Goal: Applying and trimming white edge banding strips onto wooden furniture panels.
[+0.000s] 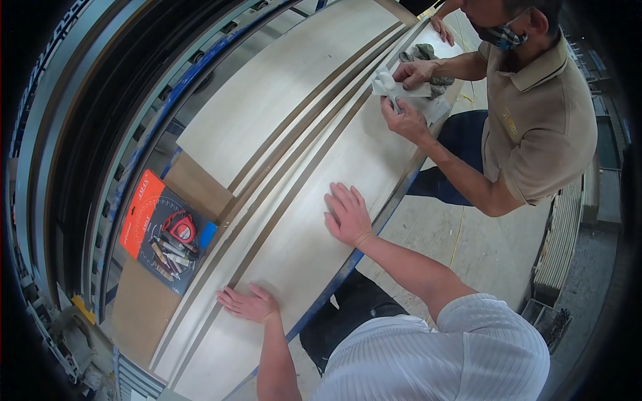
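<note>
My left hand (pixel 249 305) lies flat on a long pale panel (pixel 294 244), its fingers reaching over the brown strip (pixel 257 246) along that panel's far side. Farther right, my right hand (pixel 349 215) rests palm down on the same panel with its fingers spread. Neither hand holds anything. Beyond the strip, more long pale boards with brown edges lie side by side. A co-worker's two hands (pixel 409 123) hold a small whitish piece (pixel 386 84) above the panel's far end. Its kind is unclear. Grey crumpled cloth (pixel 422 53) lies beside it.
A flat red and black package (pixel 142 215) lies at the left, bearing a red tape measure (pixel 180 228) and several small hand tools (pixel 172 258). A blue-edged bench (pixel 326 294) supports the panels. The co-worker (pixel 535 127) stands at its far right; another hand (pixel 441 30) shows beyond.
</note>
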Tool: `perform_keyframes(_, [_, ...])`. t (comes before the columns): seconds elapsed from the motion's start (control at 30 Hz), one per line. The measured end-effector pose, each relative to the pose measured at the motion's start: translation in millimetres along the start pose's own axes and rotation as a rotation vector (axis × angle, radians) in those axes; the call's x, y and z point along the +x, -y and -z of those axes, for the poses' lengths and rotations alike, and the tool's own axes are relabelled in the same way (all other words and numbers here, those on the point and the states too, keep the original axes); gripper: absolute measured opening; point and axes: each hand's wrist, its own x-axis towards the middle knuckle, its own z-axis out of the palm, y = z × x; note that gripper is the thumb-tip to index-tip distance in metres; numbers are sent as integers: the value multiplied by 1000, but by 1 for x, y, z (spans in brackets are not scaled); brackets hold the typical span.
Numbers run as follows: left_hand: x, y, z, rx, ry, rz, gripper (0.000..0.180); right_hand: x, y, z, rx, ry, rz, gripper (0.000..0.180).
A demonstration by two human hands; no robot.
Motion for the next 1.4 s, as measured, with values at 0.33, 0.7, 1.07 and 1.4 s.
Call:
perform_keyframes(0.33, [14,-5,11,-152,-23,-77,67,-2,3,-3,48,-87,-11,42])
perform_keyframes(0.7, [401,-133,-62,-569,183,-31,89,114,27,-6,898,-167,-354,48])
perform_keyframes(1.07, [459,-213,-122,-520,162,-38,57,283,-38,-39,1404,-83,-1157,65])
perform_keyframes(1.4, [491,-215,-59,-385,420,-300,63,286,-64,-57,1368,-257,-1288,39])
